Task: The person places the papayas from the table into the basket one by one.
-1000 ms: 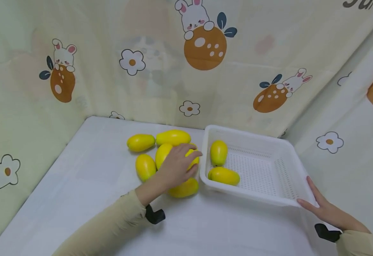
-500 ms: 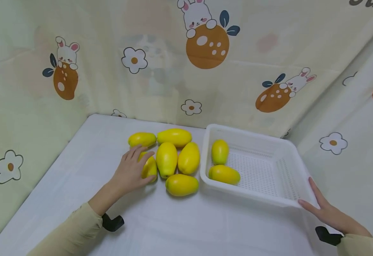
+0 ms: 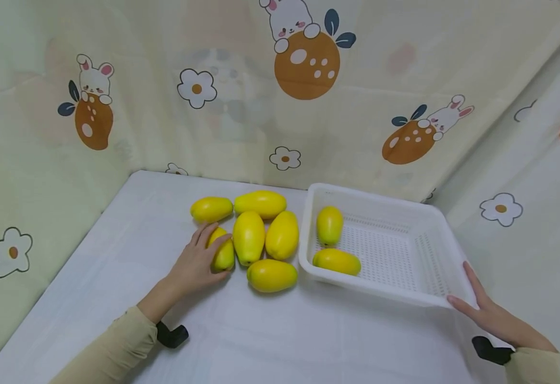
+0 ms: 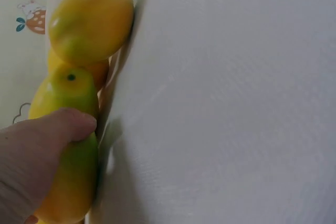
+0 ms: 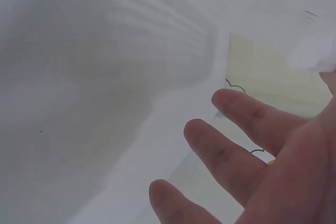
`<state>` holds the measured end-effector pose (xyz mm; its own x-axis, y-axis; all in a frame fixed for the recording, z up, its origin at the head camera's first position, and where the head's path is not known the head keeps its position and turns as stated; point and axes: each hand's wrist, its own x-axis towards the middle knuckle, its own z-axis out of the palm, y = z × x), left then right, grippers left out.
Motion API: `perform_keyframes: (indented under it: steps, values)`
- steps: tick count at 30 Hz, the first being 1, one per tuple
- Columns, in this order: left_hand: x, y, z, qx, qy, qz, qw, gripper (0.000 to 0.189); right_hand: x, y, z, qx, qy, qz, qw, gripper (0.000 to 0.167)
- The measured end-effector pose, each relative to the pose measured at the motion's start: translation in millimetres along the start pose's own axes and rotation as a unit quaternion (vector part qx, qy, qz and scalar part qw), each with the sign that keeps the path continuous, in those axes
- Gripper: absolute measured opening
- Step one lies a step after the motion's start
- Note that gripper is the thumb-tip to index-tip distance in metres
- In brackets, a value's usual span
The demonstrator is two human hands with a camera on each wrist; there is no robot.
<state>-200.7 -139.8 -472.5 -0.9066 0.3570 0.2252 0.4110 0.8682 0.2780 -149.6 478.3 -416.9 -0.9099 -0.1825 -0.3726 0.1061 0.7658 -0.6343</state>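
My left hand [image 3: 194,261] holds the leftmost front mango [image 3: 223,253], thumb at its near end and fingers over its far end. The left wrist view shows the thumb pressed on the yellow-green mango [image 4: 72,174], which lies on the table. Beside it lie several other yellow mangoes, among them an upright-lying one [image 3: 248,238] and a front one [image 3: 272,276]. To their right stands a white perforated basket [image 3: 376,292] with two mangoes [image 3: 329,226] inside. My right hand [image 3: 496,314] touches the basket's near right corner, its fingers extended and spread in the right wrist view.
A white cloth covers the table [image 3: 309,341]. Behind and on both sides hangs a cream curtain [image 3: 241,133] printed with rabbits, fruit and flowers. The basket's far side stands close to the back curtain.
My left hand has moved left, from over the right-hand mangoes to the leftmost front one, and its fingers have closed around it. The right hand stays at the basket's corner.
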Motion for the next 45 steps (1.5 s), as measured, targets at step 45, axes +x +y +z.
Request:
perform_keyframes:
  steps: [45]
  values:
    - [67.8, 115.5, -52.6, -0.059, 0.121, 0.116, 0.9841, 0.078, -0.2, -0.3, 4.6, 0.041, 0.003, -0.011, 0.9991, 0.091]
